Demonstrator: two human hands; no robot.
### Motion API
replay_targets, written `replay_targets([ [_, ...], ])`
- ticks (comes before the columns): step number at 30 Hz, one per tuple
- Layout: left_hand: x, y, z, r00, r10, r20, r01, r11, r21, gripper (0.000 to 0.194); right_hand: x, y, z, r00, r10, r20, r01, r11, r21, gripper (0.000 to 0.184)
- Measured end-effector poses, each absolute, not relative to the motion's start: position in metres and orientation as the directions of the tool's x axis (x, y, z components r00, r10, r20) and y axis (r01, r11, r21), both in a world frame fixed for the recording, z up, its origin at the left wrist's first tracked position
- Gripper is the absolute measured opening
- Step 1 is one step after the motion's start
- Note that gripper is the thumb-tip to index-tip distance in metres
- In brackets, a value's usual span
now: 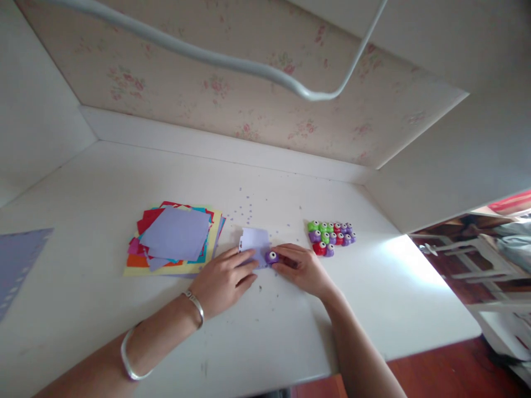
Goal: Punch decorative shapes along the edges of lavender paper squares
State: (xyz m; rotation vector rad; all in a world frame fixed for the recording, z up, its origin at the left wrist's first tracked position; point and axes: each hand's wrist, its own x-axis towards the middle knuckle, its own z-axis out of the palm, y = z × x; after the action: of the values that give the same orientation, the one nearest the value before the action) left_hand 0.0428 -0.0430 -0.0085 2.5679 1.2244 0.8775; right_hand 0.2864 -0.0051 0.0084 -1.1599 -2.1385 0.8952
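Observation:
A small lavender sheet of paper (pixel 258 239) lies on the white desk, with little cut-outs along its left edge. My left hand (pixel 226 276) rests flat over its lower left corner, fingers stretched out. At the sheet's right edge sits a purple craft punch (pixel 271 257) with an eye-like round top. My right hand (pixel 299 270) pinches this punch between thumb and fingers from the right. Whether the paper's edge is inside the punch is too small to tell. Tiny lavender paper bits (pixel 250 209) are scattered behind and around the sheet.
Left of my hands is a pile of coloured paper (pixel 176 232). Several green, red and purple punches (pixel 331 237) stand grouped to the right. A larger lavender sheet (pixel 20 260) with punched edges lies at far left. A white cable (pixel 199 55) hangs across the upper view.

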Motion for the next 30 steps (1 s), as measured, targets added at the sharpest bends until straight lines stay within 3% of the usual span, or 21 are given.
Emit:
replay_targets([
  [9, 0.0456, -0.0472, 0.0014, 0.538, 0.792, 0.289, 0.731, -0.609, 0.307, 0.032, 0.2883, -0.0022, 0.0078, -0.477, 0.859, 0.186, 0.479, 0.431, -0.765, 0.023],
  [30, 0.0437, -0.0492, -0.003, 0.527, 0.792, 0.308, 0.735, -0.607, 0.303, 0.032, 0.2824, -0.0015, 0.0043, -0.435, 0.884, 0.173, 0.499, 0.396, -0.77, 0.021],
])
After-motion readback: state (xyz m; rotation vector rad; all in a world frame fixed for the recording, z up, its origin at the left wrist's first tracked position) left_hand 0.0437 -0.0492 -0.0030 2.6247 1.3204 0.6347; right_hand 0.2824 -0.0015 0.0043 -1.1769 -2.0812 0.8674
